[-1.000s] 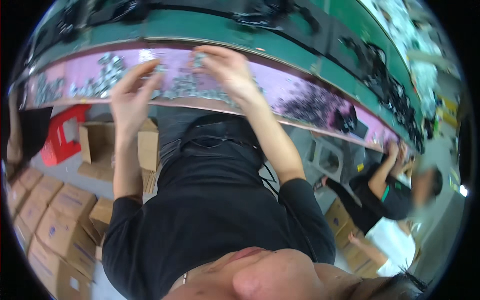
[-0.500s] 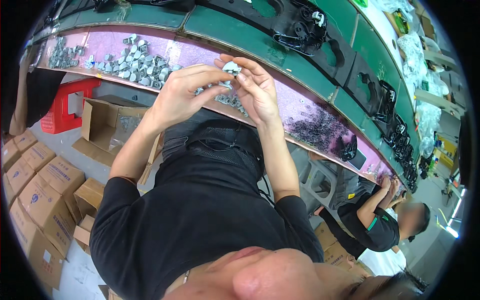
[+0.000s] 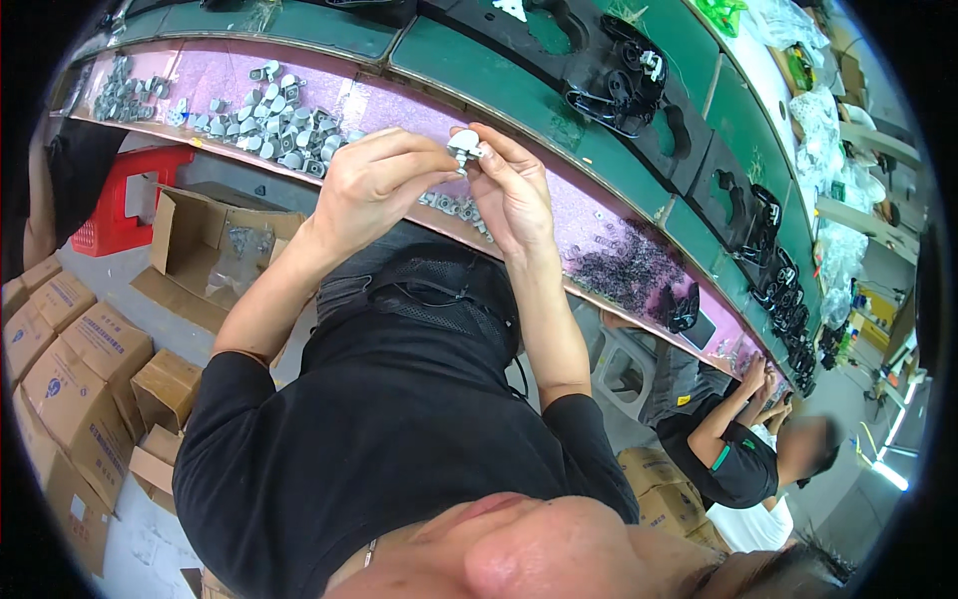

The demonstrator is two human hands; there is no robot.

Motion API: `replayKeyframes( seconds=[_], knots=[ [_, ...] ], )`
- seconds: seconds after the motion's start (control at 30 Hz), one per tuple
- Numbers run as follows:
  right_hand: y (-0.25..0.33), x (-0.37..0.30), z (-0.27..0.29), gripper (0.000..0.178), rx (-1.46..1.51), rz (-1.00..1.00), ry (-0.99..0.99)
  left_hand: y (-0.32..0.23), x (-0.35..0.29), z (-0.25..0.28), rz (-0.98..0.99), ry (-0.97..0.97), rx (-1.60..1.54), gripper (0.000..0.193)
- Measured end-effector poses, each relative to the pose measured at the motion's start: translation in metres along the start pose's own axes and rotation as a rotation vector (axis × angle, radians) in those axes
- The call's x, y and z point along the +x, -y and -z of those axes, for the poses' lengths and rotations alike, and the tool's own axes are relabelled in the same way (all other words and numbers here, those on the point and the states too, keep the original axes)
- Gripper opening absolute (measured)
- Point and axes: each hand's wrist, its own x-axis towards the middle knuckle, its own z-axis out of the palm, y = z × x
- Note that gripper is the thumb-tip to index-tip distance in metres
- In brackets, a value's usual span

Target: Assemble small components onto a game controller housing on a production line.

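Observation:
My right hand [image 3: 516, 195] is closed on a small light-grey plastic part [image 3: 464, 143] with a rounded cap, gripped between thumb and fingers above the bench edge. On the other side of that part, my left hand [image 3: 379, 180] has its thumb and fingertips pinched together. What those fingertips hold is too small to make out. Below both hands, a group of small grey pieces [image 3: 454, 207] lies on the pink bench top. Many rounded grey caps [image 3: 279, 125] are spread left of my left hand. A heap of small black pieces [image 3: 629, 265] lies right of my right hand.
Beyond the pink bench runs a green conveyor [image 3: 479, 85] with black trays [image 3: 689, 150] on it. At left stand a red plastic stool [image 3: 120, 205], an open carton [image 3: 190, 240] and stacked boxes [image 3: 80, 389]. A co-worker [image 3: 743, 449] works at right.
The grey part has turned in my right hand, its rounded cap now uppermost. My left fingers have drawn into a tighter pinch beside it. The whole view has shifted slightly.

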Motion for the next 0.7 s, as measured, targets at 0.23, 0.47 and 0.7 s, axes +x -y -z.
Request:
replayKeyframes(
  seconds=[0.23,0.47,0.7],
  knots=[
    [-0.003,0.006,-0.009,0.028,0.021,-0.001,0.030,0.001,-0.001,0.008,0.149,-0.051,-0.127,0.015],
    [-0.008,0.011,-0.021,0.028,0.058,-0.038,0.041,0.008,0.001,0.025,0.120,-0.030,-0.146,0.015],
    [-0.015,0.017,-0.037,0.028,0.085,-0.086,0.043,0.018,0.000,0.044,0.130,-0.019,-0.150,0.017]
  ],
)
